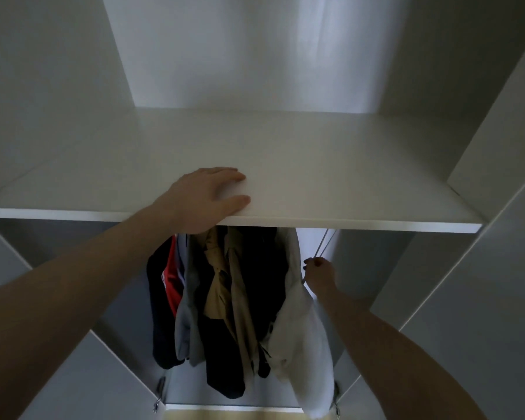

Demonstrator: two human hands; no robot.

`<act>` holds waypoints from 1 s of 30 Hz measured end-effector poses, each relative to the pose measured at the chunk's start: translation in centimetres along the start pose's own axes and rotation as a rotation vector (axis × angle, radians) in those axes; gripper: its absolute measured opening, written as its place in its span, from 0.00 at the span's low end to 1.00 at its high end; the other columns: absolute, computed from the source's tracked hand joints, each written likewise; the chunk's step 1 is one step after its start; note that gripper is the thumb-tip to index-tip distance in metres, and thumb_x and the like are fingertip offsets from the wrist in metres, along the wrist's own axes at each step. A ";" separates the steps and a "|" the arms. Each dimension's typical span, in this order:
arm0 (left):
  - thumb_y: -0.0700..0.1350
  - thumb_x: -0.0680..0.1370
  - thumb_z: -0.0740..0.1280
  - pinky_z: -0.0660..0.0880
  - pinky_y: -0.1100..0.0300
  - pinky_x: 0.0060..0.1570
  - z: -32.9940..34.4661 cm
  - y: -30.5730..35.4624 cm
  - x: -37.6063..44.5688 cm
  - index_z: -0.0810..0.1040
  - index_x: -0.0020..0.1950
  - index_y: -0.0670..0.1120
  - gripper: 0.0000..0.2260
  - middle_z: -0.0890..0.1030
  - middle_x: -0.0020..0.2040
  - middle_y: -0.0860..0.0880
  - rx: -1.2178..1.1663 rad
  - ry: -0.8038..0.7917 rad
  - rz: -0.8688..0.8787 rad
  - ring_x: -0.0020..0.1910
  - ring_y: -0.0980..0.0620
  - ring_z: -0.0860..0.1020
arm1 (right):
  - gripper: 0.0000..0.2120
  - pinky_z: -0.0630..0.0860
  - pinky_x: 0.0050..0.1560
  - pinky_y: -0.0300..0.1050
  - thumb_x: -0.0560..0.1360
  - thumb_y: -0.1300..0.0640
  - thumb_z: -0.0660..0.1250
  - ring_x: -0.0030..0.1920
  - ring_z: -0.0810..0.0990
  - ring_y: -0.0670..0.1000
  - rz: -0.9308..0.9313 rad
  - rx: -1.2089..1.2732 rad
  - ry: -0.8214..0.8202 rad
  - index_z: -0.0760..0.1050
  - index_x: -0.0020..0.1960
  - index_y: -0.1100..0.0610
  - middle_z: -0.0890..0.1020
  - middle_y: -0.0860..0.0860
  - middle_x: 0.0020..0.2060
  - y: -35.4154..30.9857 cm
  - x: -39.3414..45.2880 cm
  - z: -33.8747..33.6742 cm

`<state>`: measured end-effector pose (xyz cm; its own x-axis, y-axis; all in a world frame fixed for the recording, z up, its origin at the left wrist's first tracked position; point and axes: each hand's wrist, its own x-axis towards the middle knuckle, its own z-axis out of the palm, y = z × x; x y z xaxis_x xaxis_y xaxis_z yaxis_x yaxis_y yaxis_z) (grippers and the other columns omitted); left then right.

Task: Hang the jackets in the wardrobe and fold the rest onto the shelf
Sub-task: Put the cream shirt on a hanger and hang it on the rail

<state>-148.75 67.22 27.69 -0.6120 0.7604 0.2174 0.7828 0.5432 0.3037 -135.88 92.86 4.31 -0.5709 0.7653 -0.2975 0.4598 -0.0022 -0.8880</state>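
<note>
The left hand (208,194) lay flat on the front edge of the white shelf (315,165), fingers straight and its grip wide, holding nothing. Its palm overlapped the shelf's lip, directly above the hanging clothes.

The right hand (320,274) was below the shelf, to the right of the garments, its grip narrow with the fingers curled round a thin pale hanger (322,242) that rose toward the underside of the shelf. The white jacket (303,344) hung just beside that hand, touching it at the collar side and draping down past the wrist, the rightmost piece in the row.

Left of the white jacket hung the other garments, packed close together: a dark jacket (261,268), a tan coat (225,283) with a knotted tie at the front, a grey jacket (185,322), and a navy garment with a red panel (164,298) at the far left. That made five pieces that could be told apart, though the folds in the dim middle overlapped and the count there was uncertain.

Two wardrobe doors stood open, one on each side, the left door (88,383) and the right door (467,328).
</note>
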 end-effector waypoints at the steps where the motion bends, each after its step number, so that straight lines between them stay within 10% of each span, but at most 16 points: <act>1: 0.73 0.76 0.57 0.57 0.56 0.73 0.0 0.0 0.0 0.67 0.77 0.62 0.32 0.65 0.79 0.61 -0.007 0.000 -0.008 0.77 0.55 0.63 | 0.13 0.78 0.64 0.60 0.82 0.63 0.60 0.60 0.82 0.64 0.000 0.018 0.019 0.81 0.59 0.64 0.84 0.61 0.57 0.2 0.0 0.2; 20: 0.72 0.77 0.55 0.60 0.50 0.77 0.2 0.3 -0.1 0.70 0.76 0.58 0.32 0.69 0.78 0.55 -0.058 0.011 0.071 0.76 0.49 0.67 | 0.13 0.67 0.34 0.43 0.81 0.64 0.61 0.33 0.74 0.51 -0.124 0.026 0.285 0.76 0.41 0.52 0.77 0.47 0.31 2.8 -10.1 -5.9; 30: 0.55 0.81 0.62 0.74 0.51 0.56 0.4 1.1 -3.6 0.80 0.62 0.52 0.14 0.81 0.64 0.52 -0.139 0.267 0.368 0.60 0.46 0.77 | 0.14 0.69 0.31 0.34 0.83 0.61 0.62 0.27 0.74 0.42 -0.084 -0.088 0.300 0.81 0.42 0.53 0.77 0.49 0.28 8.0 -29.3 -7.0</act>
<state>-145.69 65.22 26.85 -0.3183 0.7652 0.5596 0.9418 0.1882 0.2784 -110.71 74.93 8.37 -0.3892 0.9161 -0.0965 0.4841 0.1142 -0.8675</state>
